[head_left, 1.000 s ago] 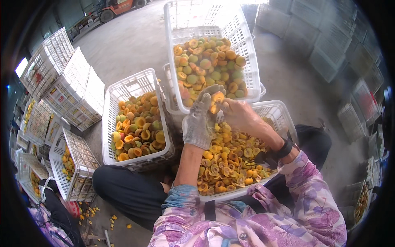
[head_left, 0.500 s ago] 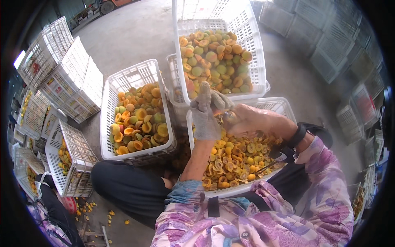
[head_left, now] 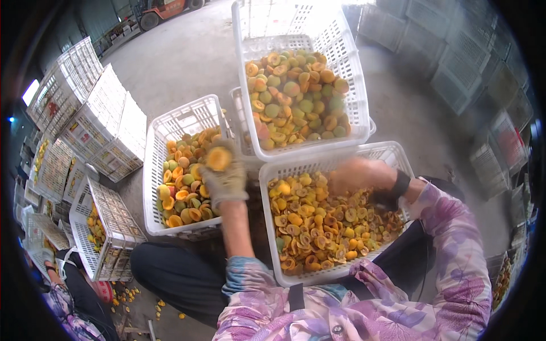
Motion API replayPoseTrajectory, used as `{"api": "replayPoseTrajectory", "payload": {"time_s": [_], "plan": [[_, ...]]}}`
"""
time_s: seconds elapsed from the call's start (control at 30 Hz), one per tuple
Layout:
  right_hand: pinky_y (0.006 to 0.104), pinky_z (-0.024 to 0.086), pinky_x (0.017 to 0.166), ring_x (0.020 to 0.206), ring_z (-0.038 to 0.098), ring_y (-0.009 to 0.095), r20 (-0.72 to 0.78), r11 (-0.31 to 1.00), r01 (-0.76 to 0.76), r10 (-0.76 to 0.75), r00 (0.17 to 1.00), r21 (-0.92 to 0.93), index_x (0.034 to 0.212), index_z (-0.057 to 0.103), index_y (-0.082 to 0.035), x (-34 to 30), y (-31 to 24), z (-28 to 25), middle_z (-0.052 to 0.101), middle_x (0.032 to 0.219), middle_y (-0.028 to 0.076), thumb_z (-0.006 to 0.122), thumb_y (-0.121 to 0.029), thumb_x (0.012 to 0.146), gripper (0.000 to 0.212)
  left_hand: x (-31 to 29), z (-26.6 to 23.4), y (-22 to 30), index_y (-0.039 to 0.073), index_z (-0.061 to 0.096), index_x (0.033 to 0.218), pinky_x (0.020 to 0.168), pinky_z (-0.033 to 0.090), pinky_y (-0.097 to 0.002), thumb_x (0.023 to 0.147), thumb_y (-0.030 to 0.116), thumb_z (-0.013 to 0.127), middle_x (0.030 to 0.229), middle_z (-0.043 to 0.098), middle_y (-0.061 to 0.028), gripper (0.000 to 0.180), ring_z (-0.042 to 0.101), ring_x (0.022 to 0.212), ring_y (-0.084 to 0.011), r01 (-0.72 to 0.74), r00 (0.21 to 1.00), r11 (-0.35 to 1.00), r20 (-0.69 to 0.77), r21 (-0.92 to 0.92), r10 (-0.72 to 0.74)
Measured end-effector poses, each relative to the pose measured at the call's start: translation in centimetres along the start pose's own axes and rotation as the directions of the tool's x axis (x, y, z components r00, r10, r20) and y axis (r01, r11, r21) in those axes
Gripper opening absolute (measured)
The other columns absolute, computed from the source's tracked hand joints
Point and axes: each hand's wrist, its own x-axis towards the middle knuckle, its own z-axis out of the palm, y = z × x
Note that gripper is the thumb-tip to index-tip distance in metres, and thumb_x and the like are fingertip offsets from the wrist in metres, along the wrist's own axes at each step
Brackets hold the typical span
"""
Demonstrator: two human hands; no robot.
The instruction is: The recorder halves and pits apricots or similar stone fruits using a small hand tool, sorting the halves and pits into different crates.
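Note:
My left hand (head_left: 226,179), in a pale work glove, is over the white crate on the left (head_left: 149,199). It is closed on an apricot half (head_left: 218,158), cut orange face up. Below it lie halved apricots (head_left: 185,181), orange and greenish. My right hand (head_left: 359,176), bare and smeared by motion, is low over the far right part of the white crate in front of me (head_left: 275,250). Yellow-brown cut fruit pieces (head_left: 324,221) fill that crate. Whether the right fingers hold anything cannot be made out.
A raised white crate (head_left: 360,113) of apricot halves stands beyond the front one. Crate stacks rise at the left (head_left: 102,108) and right (head_left: 463,62). Another person's hand (head_left: 52,274) shows at lower left. Fruit scraps (head_left: 126,295) lie on the floor; an orange vehicle (head_left: 165,10) stands far off.
My hands were together above the front crate and have parted. The left went left over the left crate with the apricot half; the right dropped toward the front crate's fruit.

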Motion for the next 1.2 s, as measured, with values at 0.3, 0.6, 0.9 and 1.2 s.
{"api": "replayPoseTrajectory", "payload": {"time_s": [0.3, 0.6, 0.9, 1.2], "plan": [[0.0506, 0.048, 0.066, 0.079, 0.061, 0.042, -0.919, 0.989, -0.132, 0.113, 0.379, 0.067, 0.078, 0.062, 0.001, 18.9, 7.1, -5.5, 0.063, 0.080, 0.023, 0.063, -0.014, 0.079, 0.015, 0.5, -1.7, -0.9, 0.002, 0.051, 0.125, 0.096, 0.051, -0.0503, 0.101, 0.046, 0.040, 0.122, 0.060, -0.0175, 0.052, 0.061, 0.112, -0.0301, -0.068, 0.958, 0.949, -0.244, 0.308, 0.148], [0.0474, 0.049, 0.075, 0.087, 0.060, 0.042, -0.909, 0.924, -0.172, 0.370, 0.190, 0.340, 0.110, 0.056, -0.001, 26.2, 6.2, -3.0, 0.063, 0.089, 0.021, 0.071, -0.015, 0.074, 0.041, -0.2, -3.1, -2.9, 0.007, 0.058, 0.120, 0.091, 0.055, -0.0475, 0.102, 0.028, 0.044, 0.116, 0.064, -0.0127, 0.031, 0.065, 0.103, -0.0258, 0.013, 0.903, 0.955, -0.414, 0.296, 0.116], [0.0202, 0.032, 0.048, 0.061, 0.041, 0.001, -0.626, 0.142, 0.669, 0.532, 0.570, 0.730, 0.109, 0.060, -0.004, 13.0, -1.0, -4.8, 0.047, 0.079, -0.004, 0.063, -0.016, 0.089, 0.024, -0.2, -2.8, -3.8, 0.006, 0.055, 0.123, 0.092, 0.053, -0.0471, 0.101, 0.032, 0.044, 0.118, 0.062, -0.0119, 0.036, 0.063, 0.104, -0.0254, 0.019, 0.958, 0.870, -0.257, 0.493, 0.125], [0.0242, 0.038, 0.058, 0.067, 0.048, 0.010, -0.834, 0.751, 0.446, 0.250, 0.493, 0.488, 0.120, 0.059, 0.001, 4.5, -7.6, -2.7, 0.053, 0.079, 0.002, 0.066, -0.005, 0.082, 0.040, -2.2, -1.4, -9.1, 0.010, 0.054, 0.124, 0.083, 0.052, -0.0350, 0.097, 0.040, 0.054, 0.114, 0.057, -0.0049, 0.040, 0.058, 0.100, -0.0170, 0.218, 0.976, 0.464, -0.185, 0.859, -0.116]]}}
